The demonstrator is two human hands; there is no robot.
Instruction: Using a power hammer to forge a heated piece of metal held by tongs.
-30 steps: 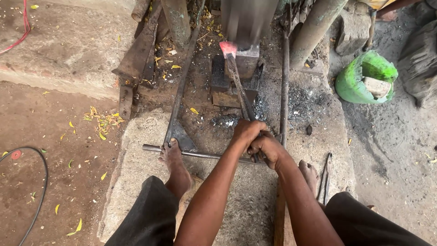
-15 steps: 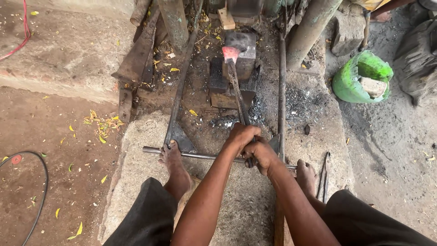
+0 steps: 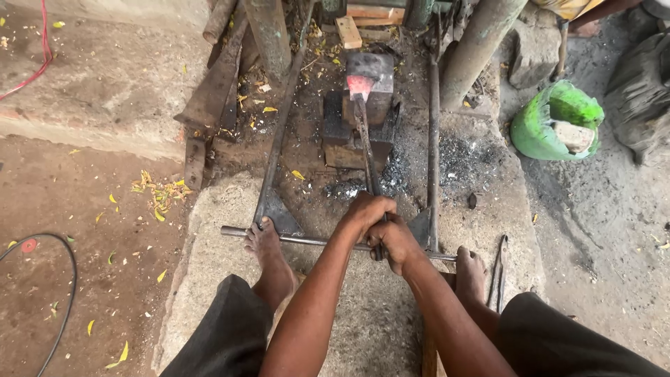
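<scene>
Gripping the long tongs [image 3: 366, 150] with left hand [image 3: 366, 213] and right hand [image 3: 396, 241] clamped together, glowing metal [image 3: 360, 85] resting on the anvil [image 3: 363, 115] ahead.

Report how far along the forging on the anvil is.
Done: the workpiece tip already glows red-orange and lies on the anvil block under the hammer head.
In hand: the left hand and right hand together grip the long tongs that hold it there; both feet brace on the crossbar.
Left: the tip looks blunt, so shaping seems unfinished; a second pair of tongs lies unused by the right foot.
</scene>
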